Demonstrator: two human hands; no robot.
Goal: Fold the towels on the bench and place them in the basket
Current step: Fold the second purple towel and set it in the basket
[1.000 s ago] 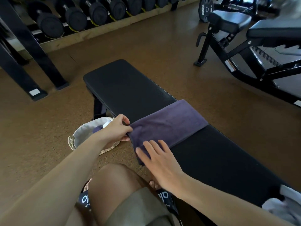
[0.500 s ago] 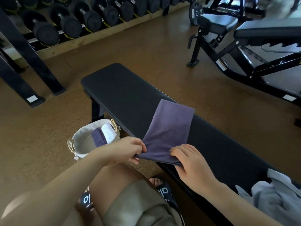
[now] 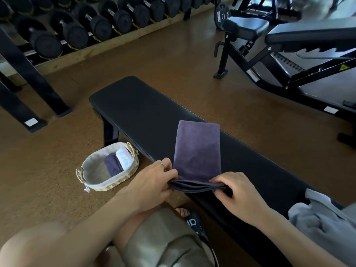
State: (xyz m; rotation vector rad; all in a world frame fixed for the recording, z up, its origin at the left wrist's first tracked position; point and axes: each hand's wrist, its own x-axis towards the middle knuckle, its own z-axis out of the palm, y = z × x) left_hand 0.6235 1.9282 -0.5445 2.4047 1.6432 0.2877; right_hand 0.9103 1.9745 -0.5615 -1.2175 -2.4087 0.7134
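A purple towel [image 3: 197, 149], folded into a long strip, lies across the black bench [image 3: 138, 112] with its near end lifted off the edge. My left hand [image 3: 154, 182] pinches the near left corner of the towel. My right hand [image 3: 233, 191] grips the near right corner, fingers curled round the layered edge. On the floor left of the bench stands a woven basket [image 3: 90, 168] with a folded purple towel [image 3: 113, 166] and a folded white towel [image 3: 124, 158] inside. A crumpled grey towel [image 3: 323, 224] lies on the bench at the lower right.
My knee in beige shorts [image 3: 163, 237] and a sandalled foot [image 3: 190, 218] are below the hands. An adjustable black gym bench [image 3: 289, 45] stands at the right rear. A dumbbell rack [image 3: 77, 29] lines the back, with its black legs [image 3: 34, 83] at the left.
The purple towel has been swung round from lying sideways on the bench to pointing away from me. Both hands now hold its near end, lifted at the bench edge.
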